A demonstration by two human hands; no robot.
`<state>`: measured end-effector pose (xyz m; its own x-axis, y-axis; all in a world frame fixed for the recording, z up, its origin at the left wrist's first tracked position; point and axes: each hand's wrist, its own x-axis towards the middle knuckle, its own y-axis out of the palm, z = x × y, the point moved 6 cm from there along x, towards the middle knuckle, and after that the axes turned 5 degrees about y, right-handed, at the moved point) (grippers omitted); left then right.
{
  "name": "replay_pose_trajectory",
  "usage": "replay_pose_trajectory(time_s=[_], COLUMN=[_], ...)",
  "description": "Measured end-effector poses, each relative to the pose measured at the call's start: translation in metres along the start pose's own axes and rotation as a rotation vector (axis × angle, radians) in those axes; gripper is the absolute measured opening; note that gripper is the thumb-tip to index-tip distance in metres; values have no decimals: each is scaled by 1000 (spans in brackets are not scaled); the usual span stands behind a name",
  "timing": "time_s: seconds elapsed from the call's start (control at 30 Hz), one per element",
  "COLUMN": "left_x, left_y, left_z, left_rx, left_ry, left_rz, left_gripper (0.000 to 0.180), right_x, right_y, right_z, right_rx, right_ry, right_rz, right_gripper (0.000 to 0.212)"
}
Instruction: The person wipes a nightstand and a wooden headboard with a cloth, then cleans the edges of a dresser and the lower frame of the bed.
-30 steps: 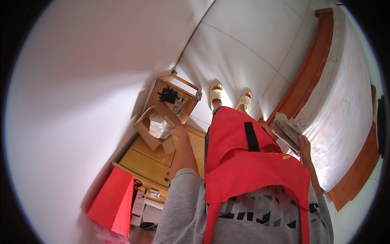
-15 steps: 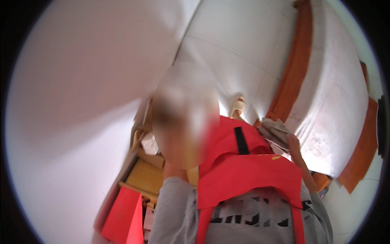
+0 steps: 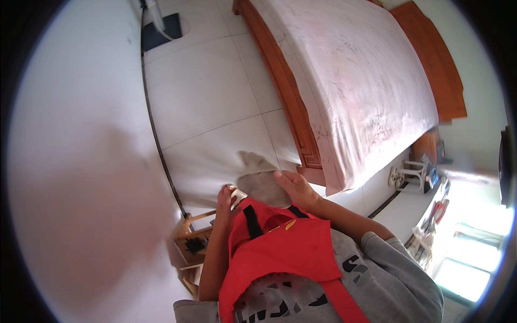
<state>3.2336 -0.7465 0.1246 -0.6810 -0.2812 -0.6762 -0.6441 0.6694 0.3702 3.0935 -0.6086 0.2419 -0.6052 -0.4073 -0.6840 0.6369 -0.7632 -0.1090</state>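
A grey cloth (image 3: 264, 185) hangs in front of my red apron (image 3: 285, 242), its far corner lifted over the floor. My right hand (image 3: 298, 188) grips the cloth's right edge, thumb on top and the other fingers hidden beneath. To the left of the cloth is my left hand (image 3: 225, 199), fingers loosely bent and a little apart, with nothing visible in them. A pale slipper (image 3: 237, 195) shows just behind those fingers.
A bed with a pale pink sheet (image 3: 361, 97) and a brown wooden frame (image 3: 285, 86) stands to the right. A white wall (image 3: 81, 161) runs along the left. A wooden shelf (image 3: 188, 253) is at lower left. Beyond lie pale floor tiles (image 3: 204, 81) and a dark mat (image 3: 161, 32).
My view has turned, so the bed and more floor show ahead. The cloth in my right hand has come from my right side to the front. My left hand, blurred over before, now shows.
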Motion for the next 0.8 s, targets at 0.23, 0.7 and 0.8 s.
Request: replay_pose_trajectory(time_s=[0.23, 0.7, 0.8], left_x=[60, 154, 160], left_y=[64, 176, 245], left_z=[-29, -145, -195], left_rx=[-424, 1092, 1029], left_ry=[-36, 866, 849], left_rz=[262, 515, 605], left_gripper=[46, 36, 44], right_x=[25, 182, 202], right_y=[-49, -23, -75], right_z=[-22, 74, 95], right_rx=[122, 1321, 1641], right_ry=[19, 34, 1], right_rz=[-87, 570, 506], right_gripper=[40, 45, 38])
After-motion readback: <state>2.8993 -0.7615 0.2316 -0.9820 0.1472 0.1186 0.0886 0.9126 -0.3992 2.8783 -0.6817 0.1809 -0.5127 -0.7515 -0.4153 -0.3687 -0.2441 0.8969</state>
